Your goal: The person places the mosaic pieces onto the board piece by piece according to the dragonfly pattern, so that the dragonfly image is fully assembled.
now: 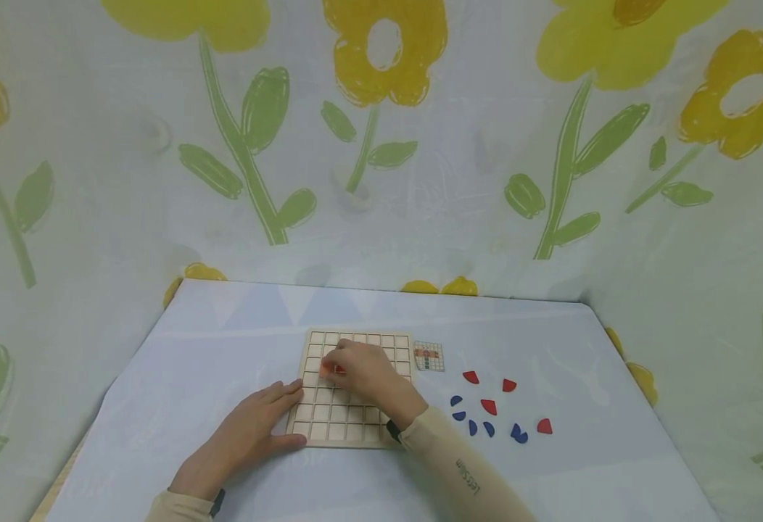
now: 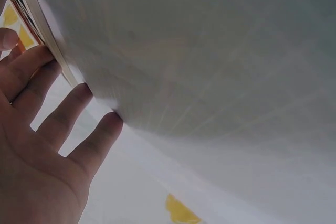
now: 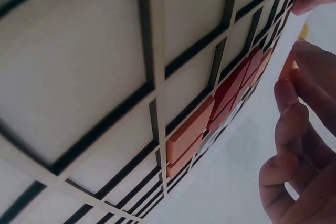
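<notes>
A wooden grid board [image 1: 337, 413] with square cells lies on the table. My right hand [image 1: 375, 373] is over its upper left part and pinches a small orange piece [image 3: 287, 67] between thumb and fingertip. In the right wrist view, red pieces [image 3: 230, 88] and orange pieces [image 3: 190, 130] sit side by side in cells of the board; in the head view my hand mostly hides them. My left hand [image 1: 251, 429] rests at the board's left edge, fingers stretched out, fingertips [image 2: 111, 119] touching the side.
A small printed pattern card [image 1: 429, 356] lies against the board's right side. Further right, several loose red quarter-round pieces [image 1: 489, 407] and blue half-round pieces [image 1: 473, 428] are scattered on the pale tablecloth [image 1: 590, 464]. A flower-print curtain [image 1: 460, 181] stands behind the table.
</notes>
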### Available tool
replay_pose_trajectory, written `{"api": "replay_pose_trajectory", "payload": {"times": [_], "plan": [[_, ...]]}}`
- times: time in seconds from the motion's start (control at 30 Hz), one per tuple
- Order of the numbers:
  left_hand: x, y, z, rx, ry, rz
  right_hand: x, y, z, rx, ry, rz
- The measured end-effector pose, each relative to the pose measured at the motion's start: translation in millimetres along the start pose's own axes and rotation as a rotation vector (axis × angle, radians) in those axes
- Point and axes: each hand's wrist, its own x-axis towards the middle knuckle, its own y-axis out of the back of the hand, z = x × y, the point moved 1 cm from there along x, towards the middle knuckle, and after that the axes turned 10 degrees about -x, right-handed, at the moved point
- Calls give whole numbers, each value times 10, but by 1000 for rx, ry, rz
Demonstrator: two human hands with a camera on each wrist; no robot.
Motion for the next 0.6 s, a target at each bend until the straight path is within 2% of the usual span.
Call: {"api": "replay_pose_trajectory", "payload": {"times": [0.17,0.6], "plan": [[-4,13,7,1,-5,0,16,-25,-35,-20,5,-60],[-1,1,-5,9,-30,20,80,-48,-92,-77,-5,-125]]}}
